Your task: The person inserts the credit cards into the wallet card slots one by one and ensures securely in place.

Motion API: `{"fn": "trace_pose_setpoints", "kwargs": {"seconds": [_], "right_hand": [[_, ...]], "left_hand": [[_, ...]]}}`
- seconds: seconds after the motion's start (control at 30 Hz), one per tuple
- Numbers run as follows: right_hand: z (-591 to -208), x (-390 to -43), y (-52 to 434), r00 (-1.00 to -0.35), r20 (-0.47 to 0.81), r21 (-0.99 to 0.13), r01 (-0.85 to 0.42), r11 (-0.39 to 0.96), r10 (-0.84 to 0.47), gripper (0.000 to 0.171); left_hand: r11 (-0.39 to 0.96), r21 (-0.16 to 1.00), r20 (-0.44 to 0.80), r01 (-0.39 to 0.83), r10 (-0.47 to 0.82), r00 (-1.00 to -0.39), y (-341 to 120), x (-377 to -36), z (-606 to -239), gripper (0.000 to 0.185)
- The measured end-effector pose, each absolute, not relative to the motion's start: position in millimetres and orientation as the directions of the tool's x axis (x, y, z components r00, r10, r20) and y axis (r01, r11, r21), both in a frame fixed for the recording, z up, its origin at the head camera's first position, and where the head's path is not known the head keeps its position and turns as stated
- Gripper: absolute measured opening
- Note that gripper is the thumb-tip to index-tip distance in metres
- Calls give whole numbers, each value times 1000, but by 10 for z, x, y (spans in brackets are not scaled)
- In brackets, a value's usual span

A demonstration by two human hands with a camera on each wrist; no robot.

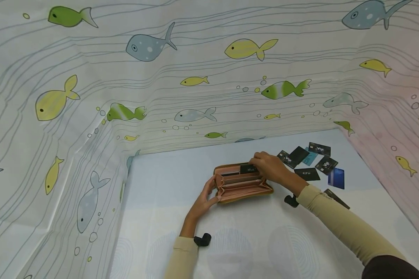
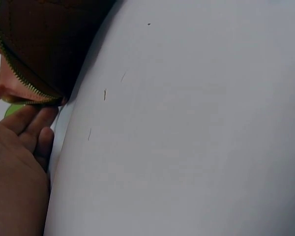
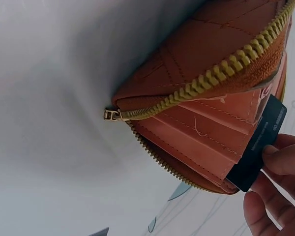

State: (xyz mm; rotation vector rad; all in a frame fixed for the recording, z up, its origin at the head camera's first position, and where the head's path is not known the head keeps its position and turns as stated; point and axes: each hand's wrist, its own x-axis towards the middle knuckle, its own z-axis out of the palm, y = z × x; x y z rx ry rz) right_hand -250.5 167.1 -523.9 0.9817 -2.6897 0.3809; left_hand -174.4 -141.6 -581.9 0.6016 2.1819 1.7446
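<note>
The brown zip-around wallet (image 1: 242,183) lies open on the pale tabletop (image 1: 251,240), its pink card slots facing up, roughly in the middle of the table and a little toward the far side. A black card (image 1: 248,169) marked VIP sits partway into one of the upper slots; the right hand (image 1: 272,168) pinches it between fingers and thumb, and the right wrist view shows the fingertips (image 3: 285,157) closed on the card's outer end while its other end is tucked in among the pink pockets. The left hand (image 1: 204,199) steadies the wallet's left end, fingers lightly curled against the zip edge (from the left wrist view they look fairly straight, touching the corner rather than wrapping it). Both arms wear beige sleeves (image 1: 345,223).

Just beyond the right hand, a loose scatter of cards (image 1: 312,162) lies flat on the table, mostly black, one teal, one blue. A fish-printed cloth (image 1: 195,77) hangs behind and to both sides.
</note>
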Motion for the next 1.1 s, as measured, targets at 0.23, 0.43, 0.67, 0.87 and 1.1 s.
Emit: {"fn": "trace_pose_setpoints", "kwargs": {"seconds": [0.23, 0.43, 0.67, 0.87, 1.1], "right_hand": [[-5304, -2488, 1672, -733, 324, -156, -665, 730, -598, 19], [-5353, -2467, 1645, -722, 344, -116, -668, 735, -601, 16], [-5373, -2433, 1600, -701, 294, 5, -679, 734, -650, 45], [-5400, -2411, 1579, -714, 294, -18, -669, 743, -636, 29], [-5420, -2408, 1563, -743, 292, -43, -640, 767, -603, 32]], "left_hand": [[202, 970, 17, 132, 491, -871, -1427, -1749, -5833, 78], [200, 971, 15, 128, 487, -873, -1420, -1742, -5835, 78], [197, 974, 3, 113, 486, -874, -1410, -1731, -5804, 77], [210, 970, 3, 122, 489, -872, -1415, -1731, -5815, 77], [211, 970, 0, 119, 494, -869, -1421, -1734, -5801, 77]]}}
